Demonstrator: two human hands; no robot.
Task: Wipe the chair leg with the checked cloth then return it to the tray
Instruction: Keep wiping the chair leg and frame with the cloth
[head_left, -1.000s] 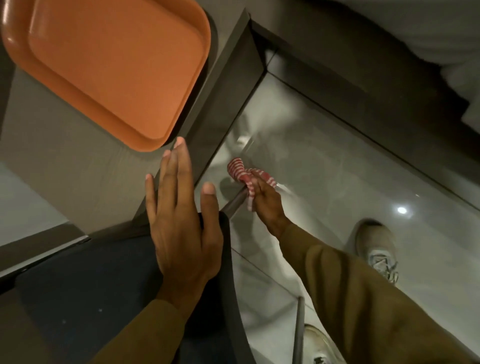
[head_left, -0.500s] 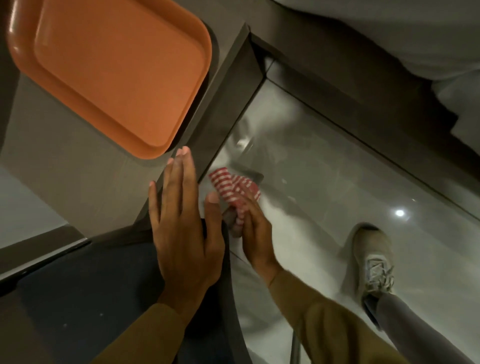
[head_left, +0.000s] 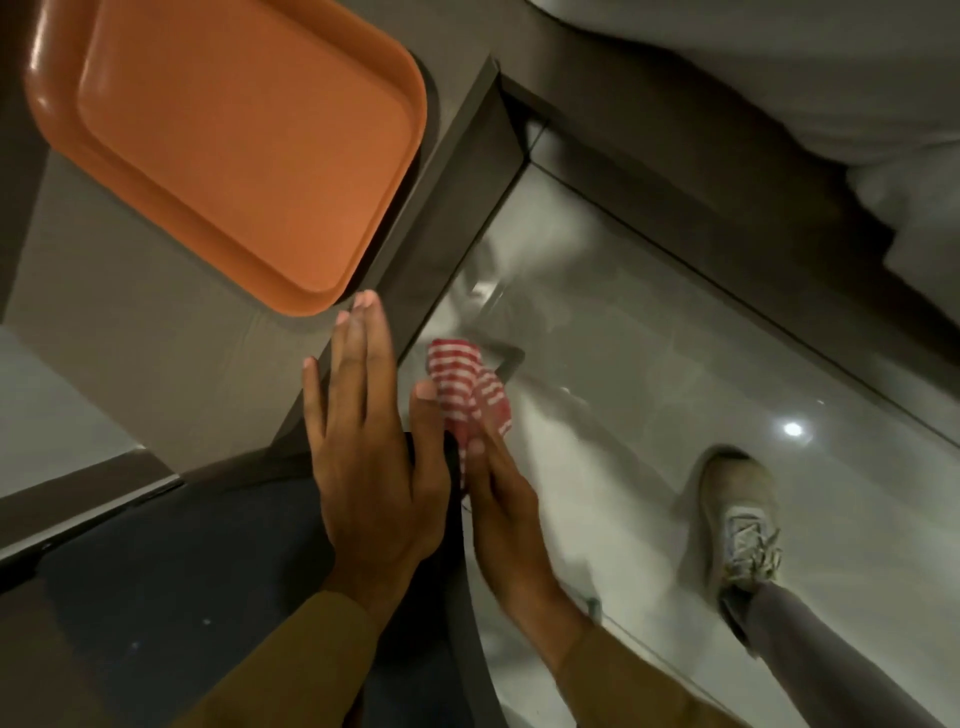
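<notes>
The red-and-white checked cloth (head_left: 470, 392) is bunched in my right hand (head_left: 506, 519), just off the right edge of the dark chair seat (head_left: 182, 597). Only a short bit of the thin metal chair leg (head_left: 511, 362) shows beyond the cloth, near the floor; the rest is hidden by the cloth and hand. My left hand (head_left: 371, 457) lies flat on the seat's front corner, fingers straight and together, holding nothing. The orange tray (head_left: 234, 150) sits bare on the grey table at the upper left.
The grey table (head_left: 130, 364) with a dark edge runs beside the chair. Glossy grey floor tiles (head_left: 649, 389) spread to the right. A foot in a pale sneaker (head_left: 740, 519) stands on them at the lower right. White bedding (head_left: 779, 78) fills the top right.
My right hand has drawn the cloth up along the chair leg, from farther out near the floor to close beside the seat edge. The left hand stays on the seat.
</notes>
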